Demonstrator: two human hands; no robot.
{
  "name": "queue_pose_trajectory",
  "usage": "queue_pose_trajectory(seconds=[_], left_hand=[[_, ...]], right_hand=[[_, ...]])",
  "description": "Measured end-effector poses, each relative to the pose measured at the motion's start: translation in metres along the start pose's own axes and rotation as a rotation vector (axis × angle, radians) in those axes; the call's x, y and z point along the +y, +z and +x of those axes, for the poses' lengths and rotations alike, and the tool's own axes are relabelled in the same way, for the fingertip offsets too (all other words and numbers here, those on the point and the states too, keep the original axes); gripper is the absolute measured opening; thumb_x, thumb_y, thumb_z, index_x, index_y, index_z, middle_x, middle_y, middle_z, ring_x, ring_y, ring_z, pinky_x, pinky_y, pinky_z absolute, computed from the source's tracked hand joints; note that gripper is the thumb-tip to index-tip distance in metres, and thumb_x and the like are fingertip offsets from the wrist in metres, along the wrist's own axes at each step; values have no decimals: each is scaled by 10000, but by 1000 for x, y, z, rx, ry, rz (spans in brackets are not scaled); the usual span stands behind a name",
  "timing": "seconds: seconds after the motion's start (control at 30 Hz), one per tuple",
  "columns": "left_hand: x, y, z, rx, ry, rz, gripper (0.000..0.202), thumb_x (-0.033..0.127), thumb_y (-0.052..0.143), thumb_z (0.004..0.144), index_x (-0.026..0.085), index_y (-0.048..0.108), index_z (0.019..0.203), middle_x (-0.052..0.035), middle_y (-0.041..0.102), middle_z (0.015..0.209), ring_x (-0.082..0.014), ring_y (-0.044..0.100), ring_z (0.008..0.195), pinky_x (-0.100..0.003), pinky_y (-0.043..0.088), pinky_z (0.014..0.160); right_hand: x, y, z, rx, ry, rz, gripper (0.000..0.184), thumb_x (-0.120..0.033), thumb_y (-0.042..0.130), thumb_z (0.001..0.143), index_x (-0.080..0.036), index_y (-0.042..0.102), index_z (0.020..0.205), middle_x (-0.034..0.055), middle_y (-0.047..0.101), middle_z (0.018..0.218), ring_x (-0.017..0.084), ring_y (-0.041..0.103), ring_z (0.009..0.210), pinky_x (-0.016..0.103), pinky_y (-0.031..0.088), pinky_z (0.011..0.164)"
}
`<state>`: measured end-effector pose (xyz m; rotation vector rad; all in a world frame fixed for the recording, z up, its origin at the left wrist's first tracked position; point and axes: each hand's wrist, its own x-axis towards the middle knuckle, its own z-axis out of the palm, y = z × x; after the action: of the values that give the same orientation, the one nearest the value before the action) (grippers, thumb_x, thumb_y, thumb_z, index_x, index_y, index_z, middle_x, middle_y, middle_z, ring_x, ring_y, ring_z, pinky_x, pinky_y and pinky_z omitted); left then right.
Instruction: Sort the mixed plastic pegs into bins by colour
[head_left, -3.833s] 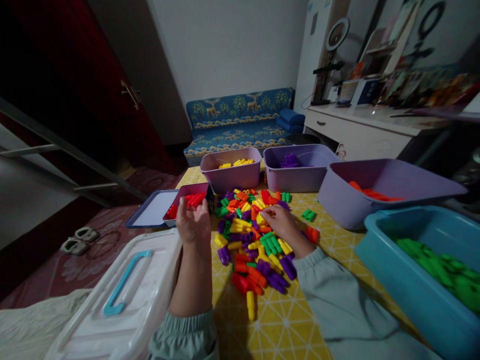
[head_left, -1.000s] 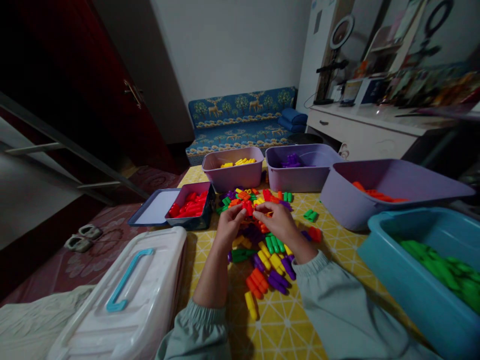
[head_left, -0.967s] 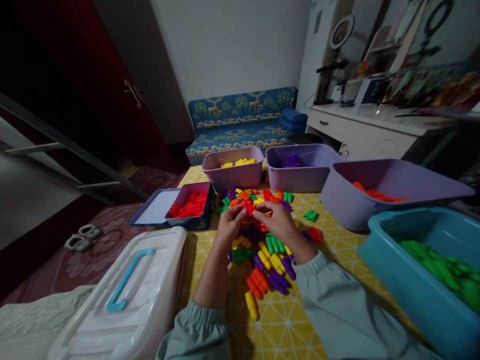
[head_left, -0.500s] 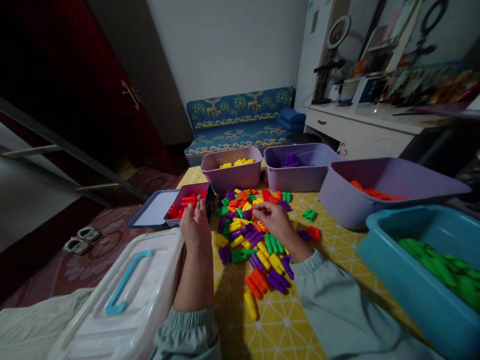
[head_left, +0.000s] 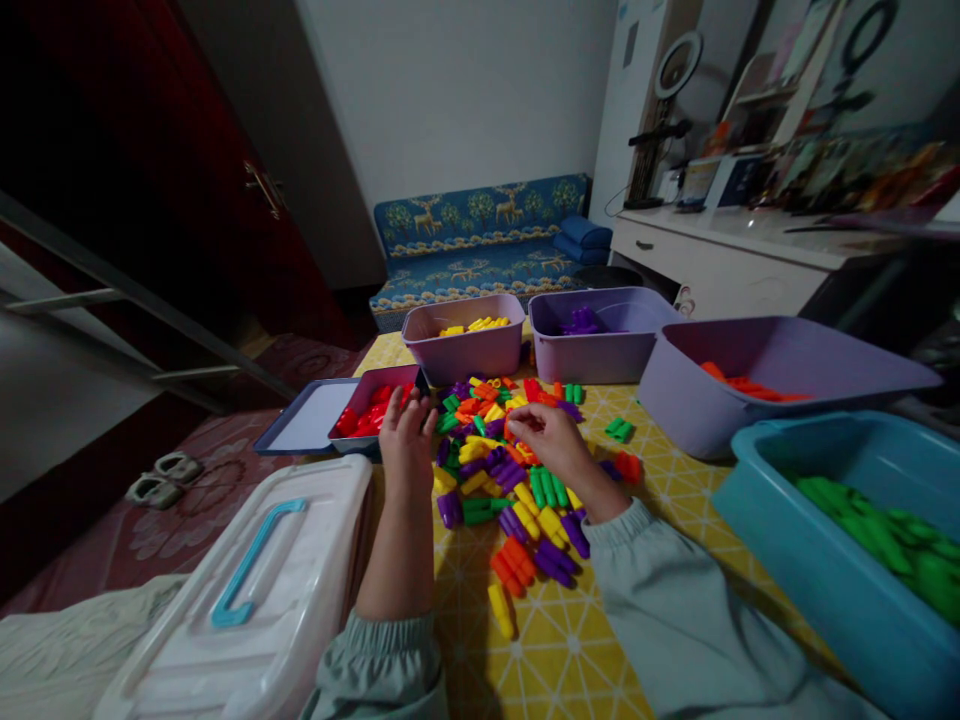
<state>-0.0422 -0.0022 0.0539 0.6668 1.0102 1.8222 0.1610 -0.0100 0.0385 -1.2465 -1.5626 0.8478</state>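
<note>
My left hand [head_left: 407, 430] is raised at the near right edge of a small dark box [head_left: 365, 439] holding red plastic toy pieces [head_left: 375, 408]. Its fingers are spread, with nothing seen between them. Over the middle of a mixed pile of plastic toy pieces [head_left: 489, 452], my right hand [head_left: 551, 435] has thumb and fingers pinched together. A bit of orange shows by those fingertips, but I cannot tell whether it is held or lies in the pile. Yellow, purple, green, orange and red pieces make up the pile.
Behind the pile stand a pink bin [head_left: 463, 352] with yellow pieces and a purple bin [head_left: 600, 356] with purple ones. A lilac bin [head_left: 682, 400] with orange pieces and a blue bin [head_left: 780, 520] with green ones are at right. A lidded white box [head_left: 300, 580] is at left.
My left hand has moved right, away from the box of red pieces, and its fingers have spread. My right hand has stayed nearly still over the pile.
</note>
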Motion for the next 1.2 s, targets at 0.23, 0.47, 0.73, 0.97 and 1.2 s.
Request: queue_pose_trajectory(seconds=[0.23, 0.47, 0.73, 0.97, 1.2], left_hand=[[-5, 15, -26, -645, -222, 723, 402, 424, 773, 641, 124, 743, 906, -79, 725, 726, -163, 654, 609, -238, 501, 548], [0, 22, -40, -891, -142, 961, 413, 286, 747, 662, 140, 739, 1048, -97, 749, 814, -199, 678, 679, -270, 510, 610], [-1, 20, -38, -916, -143, 1002, 531, 270, 724, 691, 131, 664, 1200, -94, 736, 814, -192, 663, 661, -263, 489, 591], [1, 22, -38, -940, -149, 1006, 543, 284, 735, 690, 101, 653, 1195, -96, 722, 846, -184, 652, 703, -261, 491, 624], [0, 21, -37, -952, -145, 1023, 536, 264, 716, 703, 85, 642, 1202, -80, 712, 796, -174, 634, 683, -261, 488, 624]], right_hand=[[-32, -47, -5, -140, 88, -689, 42, -242, 691, 725, -213, 717, 708, 39, 719, 760, 198, 658, 758, 284, 448, 680], [-55, -50, -18, -493, 119, -1006, 440, -270, 860, 556, -224, 717, 970, 76, 728, 980, 279, 665, 925, 306, 442, 704], [-54, -35, -24, -516, 62, -1053, 433, -252, 793, 661, -167, 658, 1063, 126, 698, 1084, 296, 640, 1029, 324, 451, 776], [-49, -45, -20, -549, 98, -1001, 460, -523, 728, 690, -186, 664, 997, 102, 697, 1016, 287, 642, 944, 323, 430, 713], [-73, -48, -26, -637, 124, -992, 437, -423, 842, 584, -204, 706, 937, 68, 711, 958, 264, 650, 912, 285, 429, 670]])
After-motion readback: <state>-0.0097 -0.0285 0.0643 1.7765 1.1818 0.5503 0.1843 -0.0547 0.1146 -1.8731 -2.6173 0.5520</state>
